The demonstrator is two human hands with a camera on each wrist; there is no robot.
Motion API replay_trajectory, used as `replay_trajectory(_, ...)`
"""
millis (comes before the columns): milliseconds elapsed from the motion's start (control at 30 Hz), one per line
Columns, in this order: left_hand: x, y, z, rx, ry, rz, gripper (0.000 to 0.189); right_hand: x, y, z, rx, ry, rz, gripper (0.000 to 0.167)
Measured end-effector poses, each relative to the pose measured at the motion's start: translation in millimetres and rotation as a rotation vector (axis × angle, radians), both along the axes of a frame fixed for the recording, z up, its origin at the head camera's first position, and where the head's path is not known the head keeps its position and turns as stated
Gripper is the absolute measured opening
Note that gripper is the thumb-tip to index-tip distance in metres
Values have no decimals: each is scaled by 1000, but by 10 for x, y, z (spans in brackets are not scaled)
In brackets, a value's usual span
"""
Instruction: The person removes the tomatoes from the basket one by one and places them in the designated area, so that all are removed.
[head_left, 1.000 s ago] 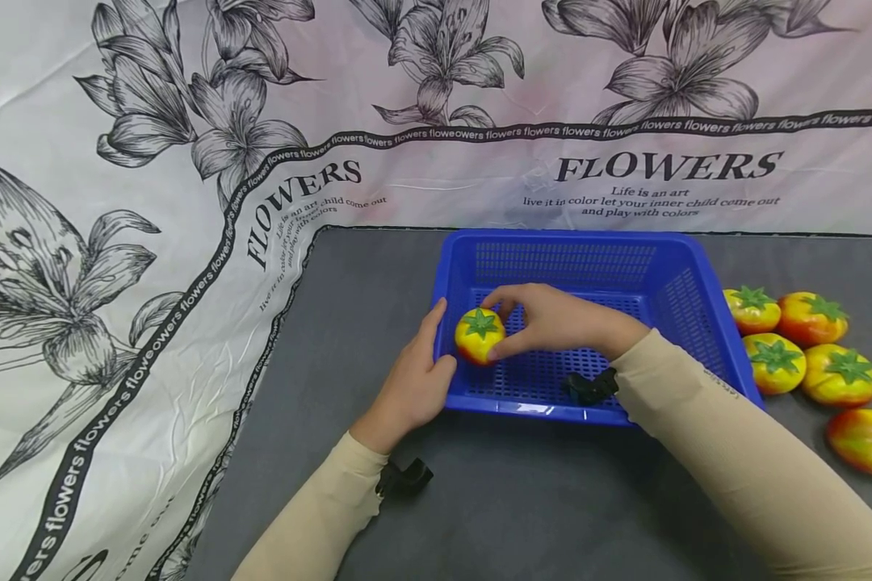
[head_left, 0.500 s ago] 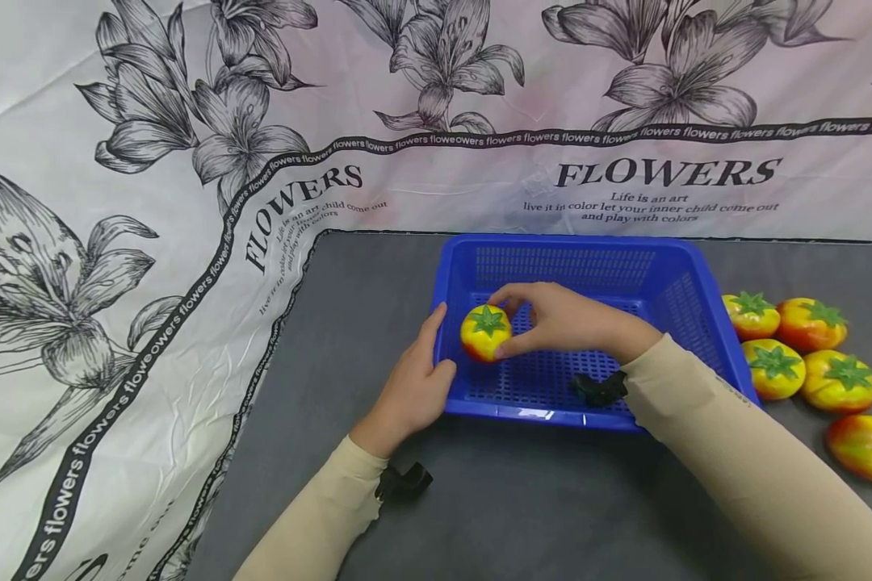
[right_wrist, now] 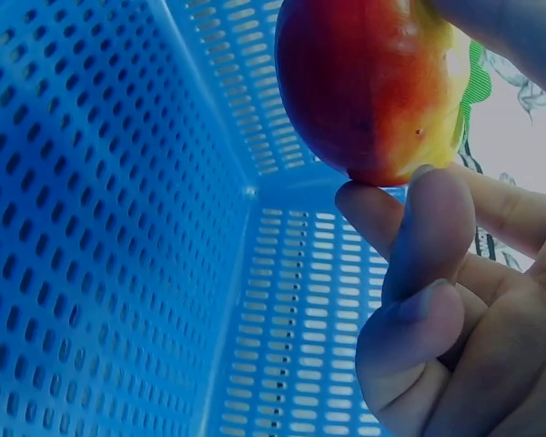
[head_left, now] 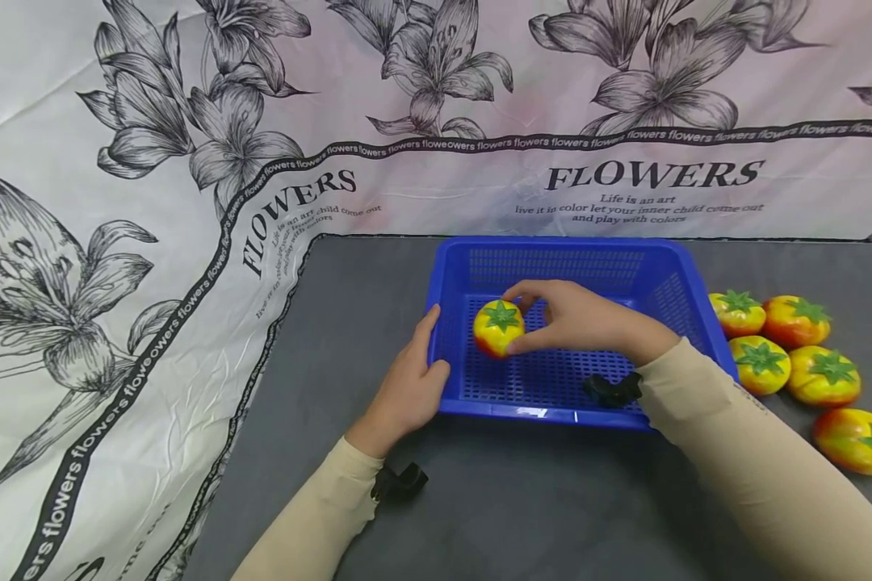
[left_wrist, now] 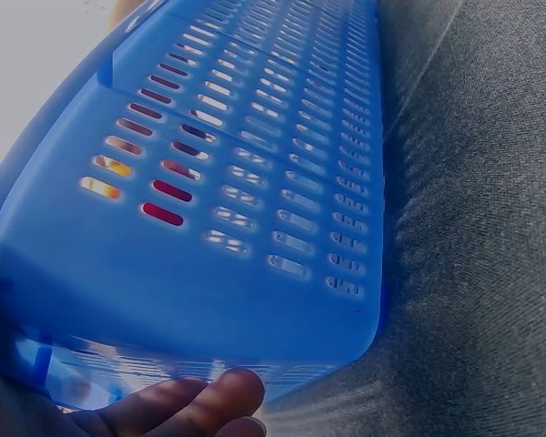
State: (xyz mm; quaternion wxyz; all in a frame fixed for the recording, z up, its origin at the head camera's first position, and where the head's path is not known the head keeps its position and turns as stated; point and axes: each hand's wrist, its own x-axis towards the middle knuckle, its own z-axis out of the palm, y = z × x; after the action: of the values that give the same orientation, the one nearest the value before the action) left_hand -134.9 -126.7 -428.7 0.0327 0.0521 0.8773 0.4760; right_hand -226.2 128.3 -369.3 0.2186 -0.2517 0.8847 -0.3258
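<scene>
Thumb and fingertips of my right hand (head_left: 589,319) pinch a red-and-yellow fruit (head_left: 497,329) with a green star-shaped leaf top, probably artificial. It is over the left half of a blue perforated plastic basket (head_left: 545,415). In the right wrist view the fruit (right_wrist: 369,86) is clear of the basket floor, its red end toward the basket. My left hand (head_left: 403,387) grips the basket's left side, thumb near the front left corner. In the left wrist view its fingertips (left_wrist: 232,401) curl against the basket's outer wall (left_wrist: 200,300).
Right of the basket, several similar fruits (head_left: 824,375) lie on the dark grey table (head_left: 523,500), the nearest one (head_left: 859,440) on its side. A white flower-printed cloth (head_left: 436,194) borders the table at the back and left.
My right hand has carried the fruit a little to the right and up over the basket, away from its left wall. The left hand keeps its hold. The head view has shifted slightly.
</scene>
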Motion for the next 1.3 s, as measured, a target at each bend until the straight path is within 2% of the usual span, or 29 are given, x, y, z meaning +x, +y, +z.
replay_trajectory(533, 4, 0, -10, 7, 15, 8, 78, 156, 424, 211, 64, 66, -71, 79)
replay_trajectory(867, 8, 3, -17, 7, 7, 15, 78, 265, 700, 347, 95, 100, -147, 82)
replay_trajectory(1100, 15, 14, -22, 12, -5, 15, 78, 373, 916, 420, 113, 151, -190, 81)
replay_trajectory(1300, 20, 13, -45, 18, 3, 12, 78, 469, 1066, 424, 137, 175, -235, 76)
